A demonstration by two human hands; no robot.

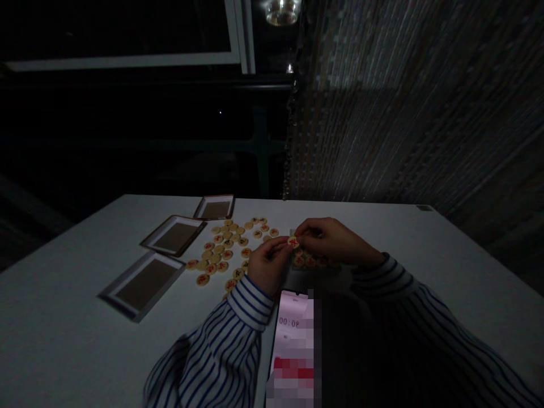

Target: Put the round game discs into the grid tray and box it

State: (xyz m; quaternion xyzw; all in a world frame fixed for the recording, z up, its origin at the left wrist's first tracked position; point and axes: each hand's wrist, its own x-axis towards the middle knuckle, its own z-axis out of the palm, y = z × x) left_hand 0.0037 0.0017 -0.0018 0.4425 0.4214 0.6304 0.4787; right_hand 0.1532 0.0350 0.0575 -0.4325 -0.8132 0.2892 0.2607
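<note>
Pinching one round game piece [293, 242] between them, left hand [267, 266] and right hand [329, 241] fingers meet.

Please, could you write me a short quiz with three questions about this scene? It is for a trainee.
1. True or false: the left hand and the right hand pinch one round piece between them.
2. How many shallow trays lie on the table, left of the loose pieces? A) one B) three C) five
3. Fill in: between the striped sleeves lies a lit ____.

Key: 1 true; 2 B; 3 phone.
</note>
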